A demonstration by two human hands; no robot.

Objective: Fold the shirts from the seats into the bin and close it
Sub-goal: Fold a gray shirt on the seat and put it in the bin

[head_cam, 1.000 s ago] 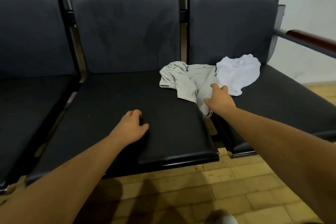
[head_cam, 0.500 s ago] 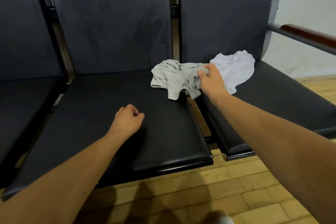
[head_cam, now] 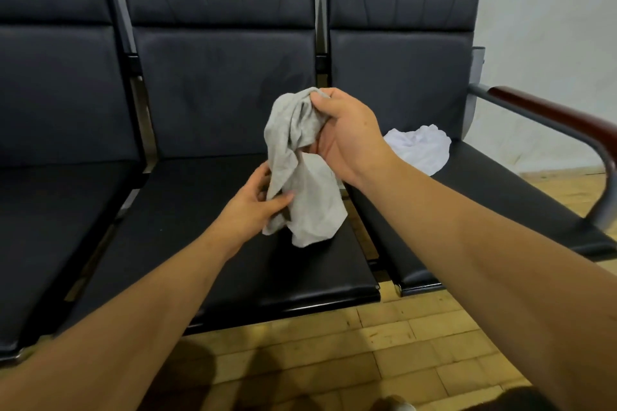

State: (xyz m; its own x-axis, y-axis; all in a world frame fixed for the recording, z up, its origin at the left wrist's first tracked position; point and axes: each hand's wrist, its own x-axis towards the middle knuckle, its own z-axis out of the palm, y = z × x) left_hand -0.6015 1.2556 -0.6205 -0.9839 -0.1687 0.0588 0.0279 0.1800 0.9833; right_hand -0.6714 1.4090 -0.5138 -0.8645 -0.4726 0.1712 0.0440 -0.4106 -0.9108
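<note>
Currently, the left grip [head_cam: 248, 207], left of frame centre, pinches a lower fold of the grey shirt [head_cam: 302, 177] between thumb and curled fingers. The grey shirt hangs bunched at frame centre, above the middle seat [head_cam: 173, 197]. Its long axis runs near vertical, from the upper bunch down to the lower hem. Whether the hem touches the cushion cannot be told. The right grip [head_cam: 347, 133], just right of centre and higher in the frame, closes around the top of the garment and appears to carry its weight. The white shirt [head_cam: 422, 152] lies crumpled on the right seat [head_cam: 484, 177], nearer the right grip. No bin is in view. Judgement: the coming move requires drawing the two grips apart to open the garment for folding.
</note>
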